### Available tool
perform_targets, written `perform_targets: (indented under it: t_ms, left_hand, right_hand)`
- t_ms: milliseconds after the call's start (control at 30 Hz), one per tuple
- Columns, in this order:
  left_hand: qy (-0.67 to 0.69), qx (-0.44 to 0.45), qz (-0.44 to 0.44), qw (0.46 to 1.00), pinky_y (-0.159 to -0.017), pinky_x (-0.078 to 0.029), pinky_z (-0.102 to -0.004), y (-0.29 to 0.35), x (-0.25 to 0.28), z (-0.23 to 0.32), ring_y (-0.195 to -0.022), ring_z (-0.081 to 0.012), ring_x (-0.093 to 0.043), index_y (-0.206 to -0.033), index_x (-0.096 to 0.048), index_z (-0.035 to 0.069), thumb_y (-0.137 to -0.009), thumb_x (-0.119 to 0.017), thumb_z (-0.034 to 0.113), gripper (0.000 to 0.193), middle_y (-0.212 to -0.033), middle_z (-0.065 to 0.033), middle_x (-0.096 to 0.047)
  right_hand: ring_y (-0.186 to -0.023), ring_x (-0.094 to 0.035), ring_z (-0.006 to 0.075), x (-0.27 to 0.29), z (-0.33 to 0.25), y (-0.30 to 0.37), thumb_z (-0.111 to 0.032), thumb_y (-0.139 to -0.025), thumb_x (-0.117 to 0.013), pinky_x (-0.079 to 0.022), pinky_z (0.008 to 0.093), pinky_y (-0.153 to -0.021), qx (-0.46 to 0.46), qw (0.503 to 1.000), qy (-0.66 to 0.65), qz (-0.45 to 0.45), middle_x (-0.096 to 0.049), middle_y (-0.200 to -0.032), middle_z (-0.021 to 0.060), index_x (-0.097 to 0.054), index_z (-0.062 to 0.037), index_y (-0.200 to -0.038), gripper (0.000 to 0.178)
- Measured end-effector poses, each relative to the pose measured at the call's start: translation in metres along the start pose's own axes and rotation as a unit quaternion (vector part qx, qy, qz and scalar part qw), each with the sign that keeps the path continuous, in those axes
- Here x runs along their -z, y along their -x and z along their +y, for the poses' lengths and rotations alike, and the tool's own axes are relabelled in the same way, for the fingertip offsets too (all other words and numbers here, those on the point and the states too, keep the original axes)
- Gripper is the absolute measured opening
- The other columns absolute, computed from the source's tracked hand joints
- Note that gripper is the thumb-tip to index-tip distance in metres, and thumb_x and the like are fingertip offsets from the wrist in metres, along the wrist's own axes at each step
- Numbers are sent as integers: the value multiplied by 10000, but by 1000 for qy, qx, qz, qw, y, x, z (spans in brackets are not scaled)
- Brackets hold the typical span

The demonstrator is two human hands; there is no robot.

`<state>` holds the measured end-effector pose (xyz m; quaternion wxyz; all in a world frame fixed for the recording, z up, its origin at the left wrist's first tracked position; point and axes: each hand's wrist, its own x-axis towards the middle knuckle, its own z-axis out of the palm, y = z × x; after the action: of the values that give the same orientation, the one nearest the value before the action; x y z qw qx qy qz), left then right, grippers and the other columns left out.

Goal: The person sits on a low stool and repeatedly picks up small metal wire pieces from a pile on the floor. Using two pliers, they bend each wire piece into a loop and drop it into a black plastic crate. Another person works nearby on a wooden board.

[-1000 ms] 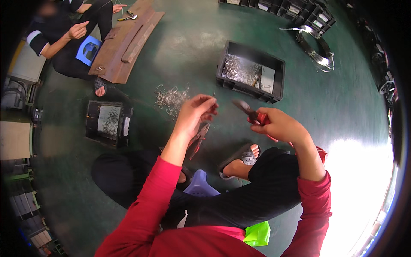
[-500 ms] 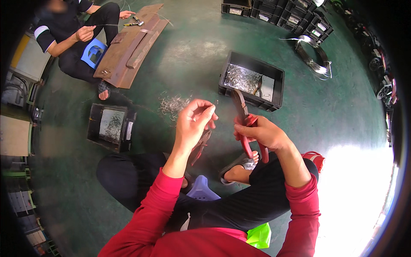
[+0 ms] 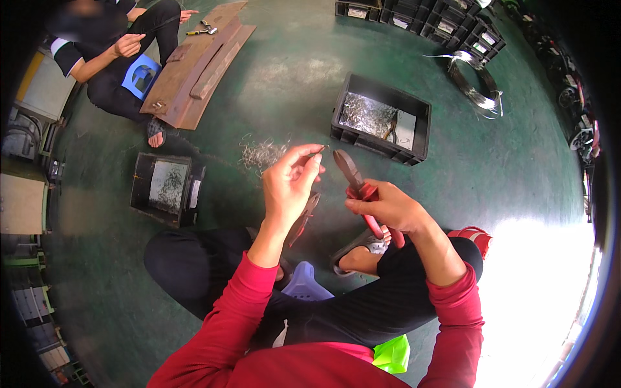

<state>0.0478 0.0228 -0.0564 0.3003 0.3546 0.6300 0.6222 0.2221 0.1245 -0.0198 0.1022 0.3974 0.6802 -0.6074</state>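
Observation:
Between the thumb and forefinger of my left hand (image 3: 289, 184) is pinched a small bent piece of wire (image 3: 326, 148), its tip just poking out. My right hand (image 3: 393, 208) is wrapped round the red handles of a pair of pliers (image 3: 349, 171). The dark jaws point up and left, close to the wire's tip but apart from it. Below my left wrist shows a second pair of pliers (image 3: 305, 218), partly hidden by that arm. A loose heap of thin wire pieces (image 3: 262, 155) lies on the green floor behind my left hand.
A black crate (image 3: 381, 152) with wire pieces and a tool stands ahead, another crate (image 3: 137, 187) at left. A wire coil (image 3: 491, 97) lies by stacked crates (image 3: 427, 22). A co-worker (image 3: 97, 58) sits by a brown board (image 3: 194, 84) with pliers (image 3: 202, 29) on it.
The pliers in my right hand have moved slightly left and down, so their jaws are nearer my left fingertips. A bit of wire now shows more plainly there. The co-worker's hands have shifted a little.

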Motion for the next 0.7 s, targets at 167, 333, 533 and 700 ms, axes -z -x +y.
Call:
perform_targets:
  t_ms: [167, 333, 533, 700]
  left_hand:
    - [271, 190, -93, 939, -622, -485, -238, -4, 14, -4, -725, -162, -661, -1065, -631, 44, -923, -608, 193, 207, -877, -78, -679]
    - [431, 223, -103, 868, -749, -488, -310, -8, 17, -17, -900, -172, -613, -1035, -628, 65, -904, -640, 225, 208, -973, -47, -630]
    - [494, 224, -146, 828, -744, -491, -302, -12, 19, -24, -845, -156, -596, -1054, -632, 61, -893, -657, 207, 218, -923, -27, -610]
    - [274, 152, -88, 946, -648, -489, -255, -9, 17, -10, -695, -124, -601, -1038, -652, 14, -887, -661, 158, 209, -837, -31, -635]
  right_hand:
    - [-794, -577, 150, -1, 0, -2, -350, -838, -686, -469, 302, -721, 20, 1000, 7, -1, -630, -860, 76, -599, 6, -1080, 439]
    - [-730, -538, 96, -2, 3, -2, -298, -871, -677, -466, 271, -642, 42, 999, 14, 4, -588, -814, 23, -574, -9, -1075, 368]
    - [-773, -589, 168, -3, -2, 0, -387, -826, -692, -473, 323, -708, 17, 1000, -1, 1, -629, -813, 93, -600, 10, -1052, 467]
    - [-786, -613, 208, -4, -7, 3, -382, -824, -693, -476, 340, -725, 36, 997, 57, 41, -650, -843, 132, -591, 25, -1040, 472]
